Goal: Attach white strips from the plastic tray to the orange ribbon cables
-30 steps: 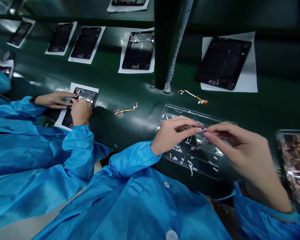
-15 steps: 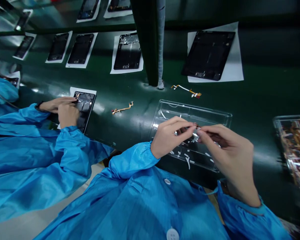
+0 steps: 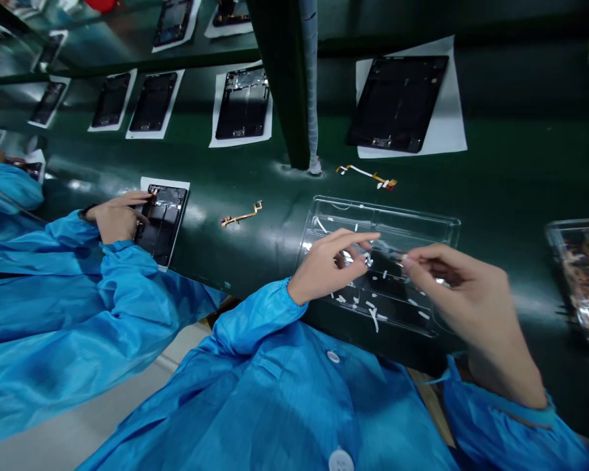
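Note:
Over a clear plastic tray (image 3: 444, 226) my left hand (image 3: 324, 265) has its index finger stretched out and its thumb apart; I see nothing held in it. Just to its right, my right hand (image 3: 466, 288) pinches a small silvery piece (image 3: 397, 255) between thumb and forefinger. That piece is blurred, and its kind does not show. Several white scraps (image 3: 373, 317) of liner lie scattered in the tray. Behind the tray rests a flex cable (image 3: 368, 174) with white strips, and another flex cable (image 3: 240, 216) lies to the left.
A clear box of flex cables (image 3: 586, 275) stands at the right. Dark device housings (image 3: 397, 104) lie on white sheets along the back. A green post (image 3: 285, 91) rises behind the tray. At the left a co-worker's hands (image 3: 118, 219) work on another housing (image 3: 164, 222).
My hands have drawn apart; the right moved right with the small silvery piece, while my left thumb and index finger spread. The co-worker's hands shifted slightly left.

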A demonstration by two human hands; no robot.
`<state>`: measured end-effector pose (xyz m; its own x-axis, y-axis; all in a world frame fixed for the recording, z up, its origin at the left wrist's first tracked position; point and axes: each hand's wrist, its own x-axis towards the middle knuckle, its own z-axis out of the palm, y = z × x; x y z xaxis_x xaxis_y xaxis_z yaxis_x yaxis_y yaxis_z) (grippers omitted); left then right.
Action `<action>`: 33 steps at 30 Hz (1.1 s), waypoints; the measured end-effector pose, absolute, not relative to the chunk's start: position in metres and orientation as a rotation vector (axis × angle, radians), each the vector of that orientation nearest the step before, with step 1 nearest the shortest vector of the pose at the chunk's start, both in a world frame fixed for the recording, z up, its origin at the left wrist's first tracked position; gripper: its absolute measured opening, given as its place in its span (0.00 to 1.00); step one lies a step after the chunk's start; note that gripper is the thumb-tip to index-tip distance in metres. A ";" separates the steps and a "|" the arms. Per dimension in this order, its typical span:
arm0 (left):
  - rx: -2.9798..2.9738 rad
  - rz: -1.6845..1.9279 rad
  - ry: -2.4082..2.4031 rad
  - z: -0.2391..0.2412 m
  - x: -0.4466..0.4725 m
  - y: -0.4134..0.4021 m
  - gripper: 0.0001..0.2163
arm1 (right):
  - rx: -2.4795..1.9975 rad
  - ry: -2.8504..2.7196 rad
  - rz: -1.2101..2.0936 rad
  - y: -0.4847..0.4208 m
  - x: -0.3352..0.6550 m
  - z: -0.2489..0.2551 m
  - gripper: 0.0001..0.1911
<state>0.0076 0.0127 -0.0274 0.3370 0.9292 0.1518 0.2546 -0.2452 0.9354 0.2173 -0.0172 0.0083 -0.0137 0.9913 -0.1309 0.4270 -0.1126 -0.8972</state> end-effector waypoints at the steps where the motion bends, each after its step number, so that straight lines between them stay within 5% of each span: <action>1: 1.677 0.951 1.031 -0.027 0.008 0.013 0.14 | -1.573 -1.533 1.138 -0.016 0.215 0.007 0.10; 4: 1.651 1.001 1.036 -0.026 0.008 0.014 0.06 | -1.512 -1.569 1.197 -0.014 0.211 0.003 0.10; 11: 1.500 1.113 1.183 -0.024 -0.001 0.022 0.05 | -1.558 -1.516 1.436 -0.013 0.218 -0.014 0.15; 15: 1.515 1.019 1.092 -0.024 -0.002 0.023 0.05 | -1.513 -1.605 1.170 -0.009 0.209 -0.015 0.19; 23: 1.391 1.098 1.123 -0.022 -0.014 0.031 0.06 | -1.392 -1.603 1.338 -0.003 0.196 -0.016 0.06; 27: 1.356 1.051 1.049 -0.022 -0.018 0.032 0.06 | -1.337 -1.456 1.354 0.000 0.183 -0.019 0.20; 33: 1.258 1.170 1.124 -0.028 -0.037 0.043 0.07 | -1.467 -1.484 1.439 0.000 0.173 -0.017 0.11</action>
